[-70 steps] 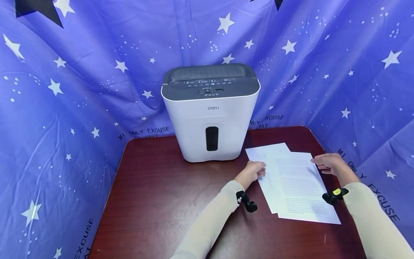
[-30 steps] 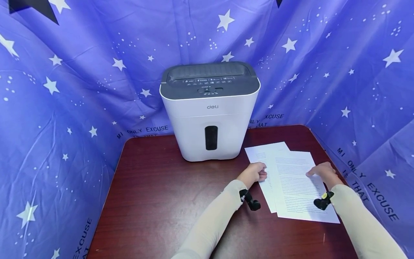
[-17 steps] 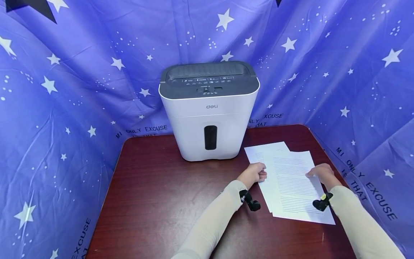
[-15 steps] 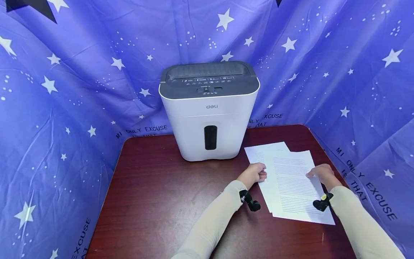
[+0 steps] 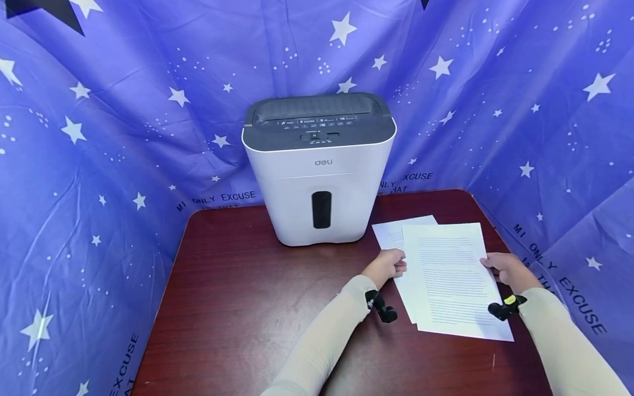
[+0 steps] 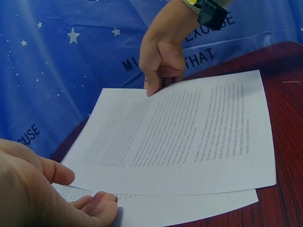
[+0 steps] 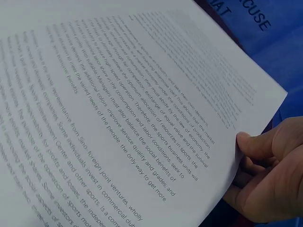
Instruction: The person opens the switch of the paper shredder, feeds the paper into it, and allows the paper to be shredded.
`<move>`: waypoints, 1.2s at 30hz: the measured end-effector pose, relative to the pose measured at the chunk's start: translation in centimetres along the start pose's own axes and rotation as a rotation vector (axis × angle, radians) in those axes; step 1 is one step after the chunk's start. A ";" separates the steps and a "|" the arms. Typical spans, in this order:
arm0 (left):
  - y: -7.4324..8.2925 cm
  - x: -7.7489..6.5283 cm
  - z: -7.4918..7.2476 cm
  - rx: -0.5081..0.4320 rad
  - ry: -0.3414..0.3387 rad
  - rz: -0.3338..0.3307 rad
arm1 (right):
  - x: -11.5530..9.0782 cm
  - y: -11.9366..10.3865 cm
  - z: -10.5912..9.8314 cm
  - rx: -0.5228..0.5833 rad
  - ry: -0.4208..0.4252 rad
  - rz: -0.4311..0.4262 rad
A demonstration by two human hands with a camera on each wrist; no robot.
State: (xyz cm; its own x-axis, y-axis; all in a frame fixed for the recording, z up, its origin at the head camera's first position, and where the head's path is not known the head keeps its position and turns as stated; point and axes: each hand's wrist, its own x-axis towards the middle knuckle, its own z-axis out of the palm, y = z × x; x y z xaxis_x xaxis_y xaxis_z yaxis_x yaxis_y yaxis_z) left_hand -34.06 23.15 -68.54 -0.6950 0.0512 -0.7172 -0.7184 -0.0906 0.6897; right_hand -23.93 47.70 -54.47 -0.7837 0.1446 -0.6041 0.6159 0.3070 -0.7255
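Observation:
In the head view, a printed sheet of paper (image 5: 452, 278) overlaps a second printed sheet (image 5: 388, 234) on the right side of the table. My right hand (image 5: 510, 269) pinches the top sheet's right edge between thumb and fingers, and that edge is raised. At the left edge of the sheets is my left hand (image 5: 387, 265). In the left wrist view, a gap shows between the left hand's thumb (image 6: 59, 172) and its fingers (image 6: 99, 206), which rest by the lower sheet. The right wrist view shows the right thumb (image 7: 255, 144) on the top sheet's face.
A white paper shredder (image 5: 322, 176) with a dark grey top stands at the back middle of the dark red table (image 5: 238, 308). A blue curtain with stars (image 5: 148, 82) hangs around the back and sides. Each wrist wears a small black camera (image 5: 381, 308).
The top sheet has slid slightly left and its right side has risen. My right hand, pressing on the sheet before, has moved to its right edge and now pinches it. The left hand barely moved.

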 end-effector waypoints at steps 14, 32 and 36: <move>3.4 -10.3 -2.8 0.010 -0.032 0.043 | -0.3 -0.5 0.2 0.184 -0.095 0.031; -2.9 5.9 0.8 -0.079 0.015 0.010 | -0.2 -0.9 0.6 0.245 -0.157 0.098; -2.0 2.3 0.1 -0.066 0.047 0.042 | -0.6 -0.9 0.5 0.270 -0.129 0.157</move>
State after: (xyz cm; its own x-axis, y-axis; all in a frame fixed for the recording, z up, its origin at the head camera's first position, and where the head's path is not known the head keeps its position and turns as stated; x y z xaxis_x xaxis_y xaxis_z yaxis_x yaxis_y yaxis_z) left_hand -34.20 23.55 -71.54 -0.7214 -0.0007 -0.6925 -0.6838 -0.1571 0.7125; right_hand -24.00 46.90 -53.58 -0.6718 0.0448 -0.7394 0.7407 0.0278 -0.6713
